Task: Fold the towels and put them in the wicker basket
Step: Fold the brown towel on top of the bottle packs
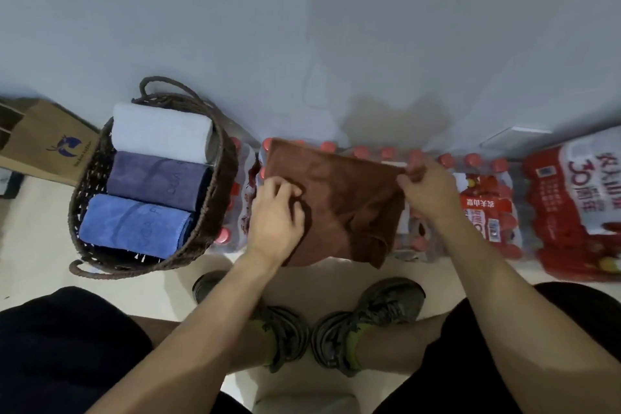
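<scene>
Knees and shoes [368, 319] at 6 o'clock. Our left hand [275, 215] presses curled fingers on the brown towel [339, 202] atop the bottle packs [484, 208]; right hand [426, 185] pinches its 3 o'clock corner. Slippery plastic could let the fold slide. Basket [221, 198] at 9 o'clock holds three rolls, so space looks tight.

Both forearms are bare, with no sleeves, watch or rings showing on the left hand [274, 212] or the right hand [428, 191]. Dark, near-black shorts [67, 346] cover the thighs, leaving the lower legs bare. The feet wear grey lace-up sneakers [376, 316] of mesh-like fabric, worn over short yellow-green socks [353, 344] that show at the ankles.
</scene>
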The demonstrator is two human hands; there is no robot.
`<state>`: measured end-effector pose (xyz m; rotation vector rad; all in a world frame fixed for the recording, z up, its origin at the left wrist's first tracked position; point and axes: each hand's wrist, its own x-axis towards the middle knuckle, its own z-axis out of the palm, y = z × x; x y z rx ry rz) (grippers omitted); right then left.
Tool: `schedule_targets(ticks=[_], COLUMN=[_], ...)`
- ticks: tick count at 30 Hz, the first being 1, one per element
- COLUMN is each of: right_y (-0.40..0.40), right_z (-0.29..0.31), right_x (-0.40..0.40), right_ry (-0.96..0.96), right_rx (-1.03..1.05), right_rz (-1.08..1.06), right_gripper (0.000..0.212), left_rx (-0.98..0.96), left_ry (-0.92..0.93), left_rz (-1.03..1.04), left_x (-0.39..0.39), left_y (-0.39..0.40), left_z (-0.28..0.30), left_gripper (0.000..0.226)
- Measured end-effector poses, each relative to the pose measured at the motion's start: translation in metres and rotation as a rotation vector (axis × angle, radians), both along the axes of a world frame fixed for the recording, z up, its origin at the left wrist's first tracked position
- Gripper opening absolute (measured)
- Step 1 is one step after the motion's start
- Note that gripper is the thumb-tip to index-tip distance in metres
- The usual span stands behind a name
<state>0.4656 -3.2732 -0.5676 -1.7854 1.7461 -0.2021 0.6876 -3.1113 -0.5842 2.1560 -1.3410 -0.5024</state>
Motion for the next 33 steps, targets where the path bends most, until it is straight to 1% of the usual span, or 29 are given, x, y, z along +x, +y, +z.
schedule_targets(ticks=[2, 3, 6, 8, 10, 11, 13, 15, 16, 18, 20, 22, 25, 27, 29, 30, 31, 33], right_y=[0.013, 0.017, 0.029, 0.040, 0.049, 0.051, 0.049, 0.045, 0.043, 0.043, 0.045, 0.049, 0.058, 0.069, 0.079, 0.083, 0.086, 0.088], right_z=[-0.003, -0.006, -0.019, -0.027, -0.033, -0.036, -0.040, -0.040, -0.040, -0.036, -0.029, -0.018, -0.006, -0.008, -0.015, -0.019, -0.020, -0.021], right_x=[-0.025, -0.029, -0.023, -0.013, -0.005, -0.003, -0.003, -0.004, -0.006, -0.008, -0.010, -0.010, -0.010, -0.012, -0.015, -0.016, -0.018, -0.023], right_ry=[-0.047, -0.067, -0.059, -0.001, 0.083, 0.112, 0.112, 0.069, 0.046, 0.007, -0.022, -0.023, 0.031, 0.060, 0.105, 0.118, 0.108, 0.006], right_rx=[0.142, 0.186, 0.183, 0.160, 0.117, 0.086, 0.056, 0.084, 0.101, 0.110, 0.086, 0.104, 0.258, 0.292, 0.248, 0.230, 0.223, 0.232], right_rz=[-0.126, -0.157, -0.180, -0.182, -0.161, -0.140, -0.126, -0.144, -0.152, -0.161, -0.145, -0.108, 0.010, 0.076, 0.135, 0.163, 0.174, 0.141], right_gripper=[0.023, 0.027, 0.043, 0.052, 0.059, 0.060, 0.056, 0.050, 0.047, 0.041, 0.034, 0.040, 0.055, 0.054, 0.045, 0.037, 0.027, 0.012], left_rx=[0.084, 0.139, 0.295, 0.345, 0.350, 0.360, 0.421, 0.480, 0.456, 0.300, 0.189, 0.174, 0.218, 0.246, 0.245, 0.243, 0.245, 0.268], left_ry=[-0.067, -0.102, -0.213, -0.278, -0.290, -0.278, -0.247, -0.236, -0.251, -0.250, -0.188, -0.153, -0.135, -0.153, -0.136, -0.128, -0.122, -0.118], left_rz=[-0.128, -0.189, -0.321, -0.323, -0.280, -0.251, -0.191, -0.125, -0.134, -0.292, -0.505, -0.608, -0.648, -0.645, -0.607, -0.588, -0.571, -0.537], left_x=[0.007, 0.010, 0.017, 0.018, 0.018, 0.017, 0.011, -0.001, -0.009, -0.029, -0.050, -0.067, -0.082, -0.085, -0.087, -0.089, -0.090, -0.092], left_y=[-0.033, -0.047, -0.066, -0.066, -0.065, -0.066, -0.074, -0.087, -0.095, -0.115, -0.136, -0.156, -0.180, -0.190, -0.195, -0.197, -0.198, -0.202], left_z=[-0.008, -0.014, -0.031, -0.038, -0.039, -0.037, -0.030, -0.020, -0.015, -0.008, -0.003, -0.003, -0.014, -0.024, -0.030, -0.032, -0.033, -0.035], left_gripper=[0.036, 0.044, 0.061, 0.064, 0.066, 0.067, 0.069, 0.067, 0.063, 0.049, 0.039, 0.034, 0.036, 0.040, 0.040, 0.036, 0.031, 0.021])
